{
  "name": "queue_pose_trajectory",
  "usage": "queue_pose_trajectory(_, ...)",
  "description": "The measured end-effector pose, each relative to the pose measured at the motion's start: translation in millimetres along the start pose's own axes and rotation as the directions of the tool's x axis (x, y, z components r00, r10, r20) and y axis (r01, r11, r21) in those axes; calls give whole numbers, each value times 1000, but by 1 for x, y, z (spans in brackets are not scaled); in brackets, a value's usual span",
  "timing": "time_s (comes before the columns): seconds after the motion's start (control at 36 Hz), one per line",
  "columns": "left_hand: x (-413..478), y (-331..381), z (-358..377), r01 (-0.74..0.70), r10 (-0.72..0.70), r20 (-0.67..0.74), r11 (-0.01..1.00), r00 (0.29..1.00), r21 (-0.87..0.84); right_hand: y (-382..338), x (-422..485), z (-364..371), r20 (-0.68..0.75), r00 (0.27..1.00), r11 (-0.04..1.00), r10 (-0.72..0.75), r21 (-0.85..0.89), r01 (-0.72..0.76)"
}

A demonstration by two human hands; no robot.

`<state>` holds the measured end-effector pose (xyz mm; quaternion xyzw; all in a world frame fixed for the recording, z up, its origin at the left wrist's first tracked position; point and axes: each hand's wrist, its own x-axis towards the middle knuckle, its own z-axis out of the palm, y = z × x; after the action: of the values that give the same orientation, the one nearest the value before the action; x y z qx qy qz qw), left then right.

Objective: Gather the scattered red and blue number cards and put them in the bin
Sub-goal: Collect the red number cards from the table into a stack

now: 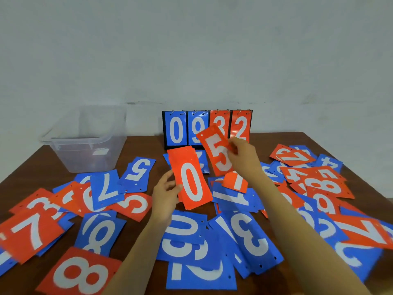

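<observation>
Worktop [146, 143] littered: left hand [164, 193] grips red stack [192, 177], right hand [244, 155] pinches 5 card [219, 153]. Square it onto stack before binning [85, 141].

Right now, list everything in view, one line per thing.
bin: one, clear plastic, back left of the table
scoreboard stand: one, black, showing blue 0 and 9 and red 3 and 2, upright at back centre
loose number cards: many, red and blue, scattered and overlapping across the table
red 0 stack: one small stack, red, held above the table's middle
red 5 card: one, red, lifted in front of the scoreboard stand
table: one, dark brown
wall: pale grey, behind the table
left hand: grips the red 0 stack
right hand: pinches the red 5 card
</observation>
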<state>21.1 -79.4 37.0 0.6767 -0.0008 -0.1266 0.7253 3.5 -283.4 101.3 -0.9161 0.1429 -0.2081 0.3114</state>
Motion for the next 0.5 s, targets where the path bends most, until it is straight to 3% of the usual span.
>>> queue_pose_trajectory(0.08,-16,3,3,-26,29,62,998,998,-49,-1,-36,-20,37,991,933,127,333,-132)
queue_pose_trajectory(0.14,-28,6,6,-27,35,96,996,995,-86,2,-56,-23,119,976,884,181,416,-215)
queue_pose_trajectory(0.25,-49,10,16,-20,44,173,990,984,-141,14,-85,-16,121,963,937,239,230,-262)
queue_pose_trajectory(0.5,-73,2,30,-50,79,269,992,960,-116,6,-112,-5,138,956,952,260,128,-277)
